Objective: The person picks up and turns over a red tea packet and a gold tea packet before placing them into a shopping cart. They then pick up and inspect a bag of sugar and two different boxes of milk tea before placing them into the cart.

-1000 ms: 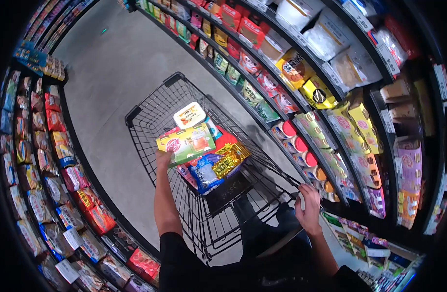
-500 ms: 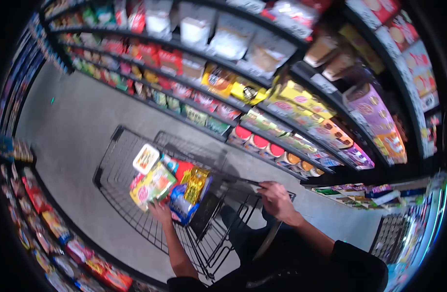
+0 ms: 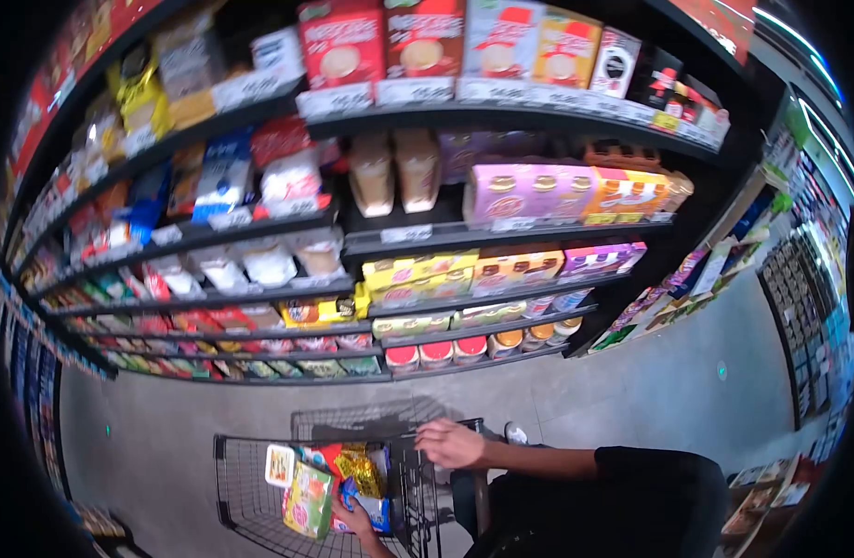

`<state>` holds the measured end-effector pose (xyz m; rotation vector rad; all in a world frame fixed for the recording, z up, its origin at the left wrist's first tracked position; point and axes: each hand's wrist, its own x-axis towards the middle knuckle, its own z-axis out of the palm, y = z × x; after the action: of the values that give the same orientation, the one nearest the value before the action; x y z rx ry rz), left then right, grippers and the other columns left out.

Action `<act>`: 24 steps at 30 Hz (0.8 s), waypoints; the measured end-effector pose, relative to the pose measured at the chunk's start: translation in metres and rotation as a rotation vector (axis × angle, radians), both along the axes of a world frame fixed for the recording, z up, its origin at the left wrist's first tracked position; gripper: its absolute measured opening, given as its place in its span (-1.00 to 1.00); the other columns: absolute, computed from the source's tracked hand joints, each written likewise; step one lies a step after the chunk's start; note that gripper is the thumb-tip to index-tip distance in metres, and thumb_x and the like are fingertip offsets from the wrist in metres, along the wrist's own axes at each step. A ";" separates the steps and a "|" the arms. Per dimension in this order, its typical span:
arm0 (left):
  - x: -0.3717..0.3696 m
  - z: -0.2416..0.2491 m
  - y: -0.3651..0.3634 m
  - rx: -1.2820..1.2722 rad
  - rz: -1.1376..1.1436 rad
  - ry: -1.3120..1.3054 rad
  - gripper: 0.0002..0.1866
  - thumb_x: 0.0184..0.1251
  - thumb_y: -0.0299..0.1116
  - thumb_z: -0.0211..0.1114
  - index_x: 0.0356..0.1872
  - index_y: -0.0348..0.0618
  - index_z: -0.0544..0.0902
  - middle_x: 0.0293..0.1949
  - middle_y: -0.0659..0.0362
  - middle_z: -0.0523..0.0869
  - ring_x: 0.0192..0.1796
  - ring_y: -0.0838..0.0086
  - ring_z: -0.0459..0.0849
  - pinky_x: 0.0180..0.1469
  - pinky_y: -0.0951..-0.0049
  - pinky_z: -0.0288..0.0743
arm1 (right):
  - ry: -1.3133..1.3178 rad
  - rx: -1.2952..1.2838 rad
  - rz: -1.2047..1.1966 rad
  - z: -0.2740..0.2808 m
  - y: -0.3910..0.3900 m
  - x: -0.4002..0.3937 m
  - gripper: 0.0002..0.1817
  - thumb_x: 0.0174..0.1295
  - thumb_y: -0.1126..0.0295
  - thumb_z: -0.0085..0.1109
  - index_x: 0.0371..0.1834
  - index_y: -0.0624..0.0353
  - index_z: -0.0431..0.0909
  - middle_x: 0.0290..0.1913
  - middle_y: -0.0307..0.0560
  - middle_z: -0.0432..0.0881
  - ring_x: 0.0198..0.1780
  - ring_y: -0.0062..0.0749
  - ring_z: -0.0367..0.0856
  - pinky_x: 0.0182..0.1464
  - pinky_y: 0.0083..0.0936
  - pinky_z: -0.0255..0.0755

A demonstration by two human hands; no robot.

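Observation:
A black wire shopping cart [image 3: 220, 479] stands in front of me with groceries in it. My left hand [image 3: 354, 517] reaches into the cart, its fingers closed at the right edge of a yellow-and-green pack [image 3: 308, 502]; part of the grip is hidden. A white tub with a printed lid [image 3: 279, 465] lies against the pack's upper left. Gold shiny packaging [image 3: 362, 472] and a blue packet [image 3: 376, 511] lie right of the pack. My right hand [image 3: 451, 444] is curled over the cart's upper rail near its handle end.
A tall black shelf unit [image 3: 501, 121] runs along the far side, with boxes, purple multipacks [image 3: 529, 192] and red-lidded jars [image 3: 436, 353] on it. Grey floor [image 3: 575, 418] lies between cart and shelf. More racks [image 3: 799, 316] stand at the right.
My view has swung up and to the right, showing more of the shelves and putting the cart lower in the picture. Both hands stay at the cart, the left still by the yellow-and-green pack.

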<state>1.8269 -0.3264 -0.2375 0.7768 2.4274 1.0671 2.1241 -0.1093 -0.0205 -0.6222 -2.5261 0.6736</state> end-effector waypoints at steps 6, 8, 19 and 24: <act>0.110 0.111 0.099 0.282 -0.294 -0.056 -0.62 0.41 -0.44 0.15 0.20 -0.36 0.48 0.12 -0.04 0.59 0.15 0.20 0.54 0.26 0.26 0.35 | 0.112 -0.121 -0.048 0.002 -0.003 0.016 -0.79 0.19 0.40 0.12 -0.14 0.21 0.57 -0.15 -0.06 0.59 0.08 -0.22 0.51 0.17 -0.28 0.34; 0.153 0.164 0.121 0.285 -0.347 -0.105 -0.63 0.43 -0.43 0.14 0.20 -0.36 0.48 0.12 -0.04 0.59 0.15 0.21 0.54 0.27 0.27 0.34 | 0.140 -0.113 0.019 -0.004 -0.001 0.029 -0.80 0.20 0.40 0.11 -0.15 0.21 0.56 -0.18 -0.06 0.57 0.03 -0.20 0.52 0.16 -0.29 0.33; 0.295 0.232 0.097 0.143 -0.589 0.152 -0.25 0.28 -0.12 0.38 0.41 -0.26 0.32 0.19 -0.20 0.57 0.19 -0.09 0.56 0.20 0.10 0.42 | 0.127 -0.375 0.245 0.004 0.014 0.149 -0.67 0.20 0.38 0.11 0.04 0.16 0.55 0.24 0.04 0.53 0.38 -0.06 0.38 0.36 -0.11 0.28; 0.309 0.231 0.104 -0.292 -0.331 0.236 -0.45 0.45 0.02 0.12 0.33 -0.03 0.43 -0.09 -0.14 0.74 -0.13 -0.13 0.70 -0.06 -0.09 0.50 | 0.151 -0.444 -0.096 0.001 0.041 0.224 -0.77 0.28 0.37 0.11 -0.07 0.15 0.66 -0.17 0.04 0.72 -0.12 -0.03 0.70 -0.08 -0.24 0.58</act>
<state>2.1361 -0.2222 -0.0068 1.2011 2.4467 0.5069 2.3479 -0.0687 -0.0192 -0.8011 -2.2023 1.2118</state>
